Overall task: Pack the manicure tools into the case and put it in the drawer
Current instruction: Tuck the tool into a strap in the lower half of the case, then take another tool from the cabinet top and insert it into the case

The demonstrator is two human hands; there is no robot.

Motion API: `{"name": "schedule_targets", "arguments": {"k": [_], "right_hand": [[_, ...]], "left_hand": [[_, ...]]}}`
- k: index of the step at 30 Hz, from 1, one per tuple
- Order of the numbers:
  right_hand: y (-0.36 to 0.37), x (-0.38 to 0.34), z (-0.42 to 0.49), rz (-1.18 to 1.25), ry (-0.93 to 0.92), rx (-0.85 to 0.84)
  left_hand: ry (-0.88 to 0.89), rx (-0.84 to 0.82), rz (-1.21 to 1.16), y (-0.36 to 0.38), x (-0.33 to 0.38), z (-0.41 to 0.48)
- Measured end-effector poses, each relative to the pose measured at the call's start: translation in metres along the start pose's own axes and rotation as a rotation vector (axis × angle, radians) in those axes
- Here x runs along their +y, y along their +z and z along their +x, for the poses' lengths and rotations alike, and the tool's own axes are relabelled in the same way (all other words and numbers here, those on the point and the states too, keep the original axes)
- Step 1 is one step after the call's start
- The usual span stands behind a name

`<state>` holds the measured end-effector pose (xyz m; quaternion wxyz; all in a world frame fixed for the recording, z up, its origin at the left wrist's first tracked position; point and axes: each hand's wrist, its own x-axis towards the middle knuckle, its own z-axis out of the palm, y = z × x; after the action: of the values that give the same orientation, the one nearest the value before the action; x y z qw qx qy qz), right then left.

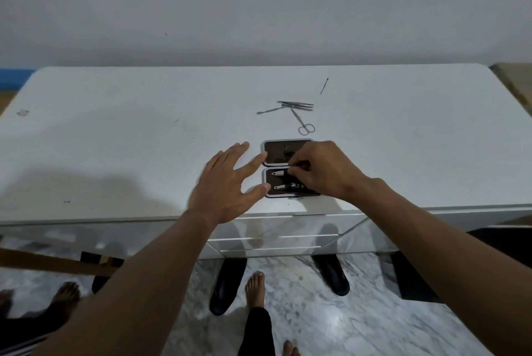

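Observation:
An open dark-brown manicure case (275, 152) lies near the front edge of the white table (115, 131). Its near half holds two nail clippers (278, 173). My right hand (322, 167) rests over the case, its fingertips pinched on a small metal tool at the hinge. Fingers spread, my left hand (227, 183) touches the case's left side. Loose on the table beyond the case lie small scissors (303, 124), tweezers (296, 104), a thin pusher (269, 110) and a slim pick (324, 86).
Closed drawers (273, 242) sit in the table front just below the case. Black shoes (227, 283) and bare feet stand on the marble floor beneath. A wooden bar (54, 263) crosses at lower left. A plain wall rises behind the table.

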<state>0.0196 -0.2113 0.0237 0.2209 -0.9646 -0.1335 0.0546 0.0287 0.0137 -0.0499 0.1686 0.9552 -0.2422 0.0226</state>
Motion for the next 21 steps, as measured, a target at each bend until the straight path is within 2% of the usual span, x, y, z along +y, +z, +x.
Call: {"name": "schedule_targets", "arguments": {"k": [5,7,12,21], "right_hand": [[-0.022,0.013,0.030,-0.017,0.191,0.191],[-0.026,0.024,0.046,-0.013,0.305,0.208],[-0.024,0.035,0.075,-0.030,0.458,0.122],[-0.024,0.021,0.095,-0.160,0.478,0.026]], "left_hand": [[-0.003,-0.001,-0.012,-0.001,-0.001,0.000],[-0.002,0.003,-0.011,-0.002,-0.001,0.001],[0.003,0.014,-0.012,-0.001,-0.001,0.001],[0.003,0.019,-0.024,0.000,-0.001,0.001]]}}
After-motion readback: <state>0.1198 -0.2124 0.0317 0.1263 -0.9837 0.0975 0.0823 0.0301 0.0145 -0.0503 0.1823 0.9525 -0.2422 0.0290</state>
